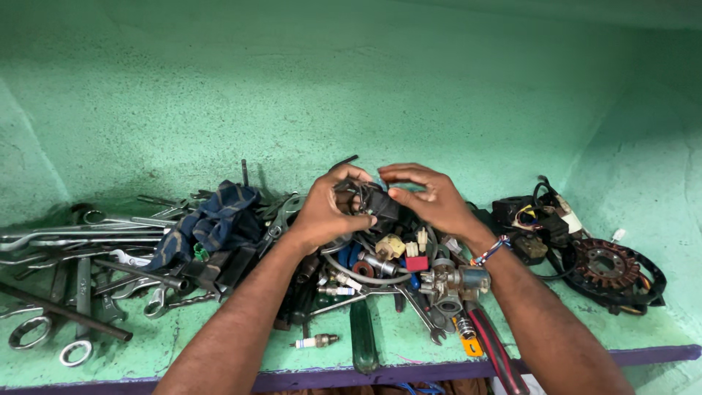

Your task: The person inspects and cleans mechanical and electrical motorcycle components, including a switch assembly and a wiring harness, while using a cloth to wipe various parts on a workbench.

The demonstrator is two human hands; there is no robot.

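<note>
Your left hand (325,212) and right hand (431,199) hold a small black part (380,203) with wires above the middle of the table (409,344), over the heap of plugs and connectors. The left hand's fingers are curled around its left side; the right's are pinched on its right end. It looks light and rigid, the wires soft and easy to snag. Grip the hard body, not the leads. Spanners (80,292) lie left, a stator (610,267) right.
</note>
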